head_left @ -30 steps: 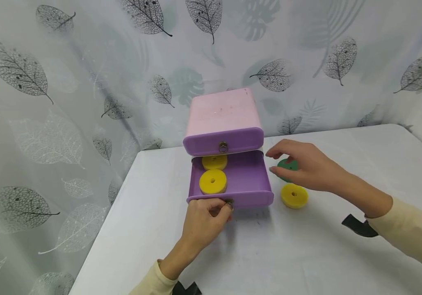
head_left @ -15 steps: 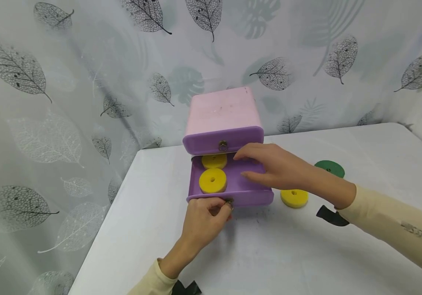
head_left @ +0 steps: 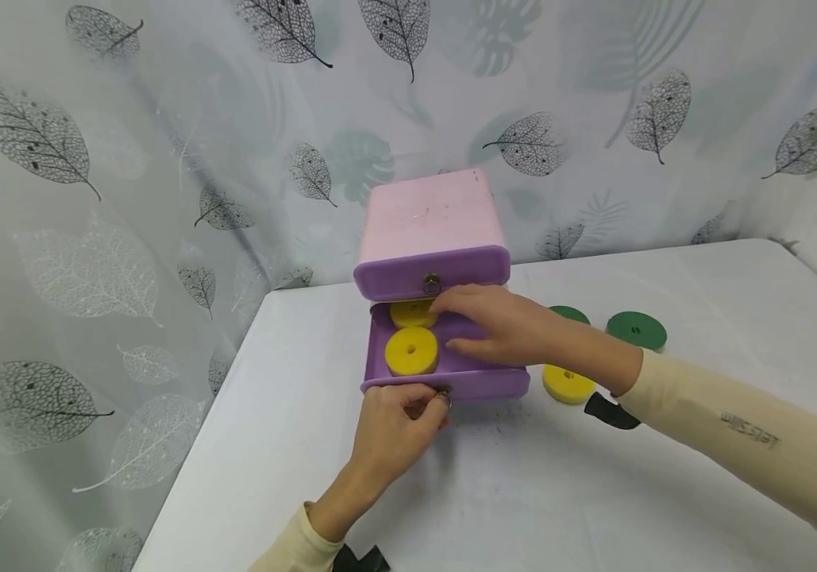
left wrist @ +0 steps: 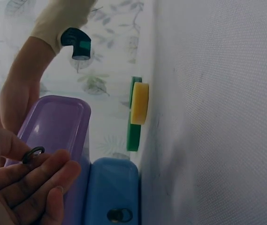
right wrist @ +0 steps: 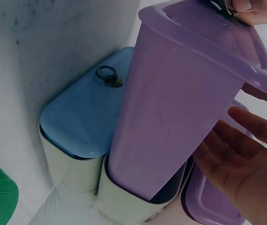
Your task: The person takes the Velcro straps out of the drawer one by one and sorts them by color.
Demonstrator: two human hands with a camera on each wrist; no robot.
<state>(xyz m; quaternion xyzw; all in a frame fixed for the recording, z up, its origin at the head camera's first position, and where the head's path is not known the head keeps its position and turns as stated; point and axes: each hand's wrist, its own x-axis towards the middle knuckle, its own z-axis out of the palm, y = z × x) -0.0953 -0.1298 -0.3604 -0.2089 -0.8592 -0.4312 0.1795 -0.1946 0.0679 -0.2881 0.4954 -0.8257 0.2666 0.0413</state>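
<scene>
A purple drawer (head_left: 487, 386) is pulled out of the small cabinet. With thumb and finger, my left hand (head_left: 395, 433) pinches its metal ring pull (left wrist: 33, 153). Inside lie two round yellow rolls, the front roll (head_left: 411, 351) and the back roll (head_left: 411, 314) partly under the upper drawer. Over the drawer's right side is my right hand (head_left: 506, 326), fingers spread and pointing left. Its index fingertip is at the back roll's edge; whether it touches cannot be told. In the right wrist view the palm and loose fingers beside the purple drawer hold nothing.
The cabinet's pink top (head_left: 437, 214) sits above a closed purple upper drawer (head_left: 394, 278). A blue drawer (left wrist: 114, 183) lies below the pulled-out one. Right of the cabinet are a yellow roll (head_left: 567, 386), a green roll (head_left: 637, 329) and another green roll (head_left: 571, 313). A leaf-patterned curtain hangs behind.
My right hand has moved left, from over the green roll on the table to over the drawer, near the back yellow roll. My left hand keeps its hold on the ring pull.
</scene>
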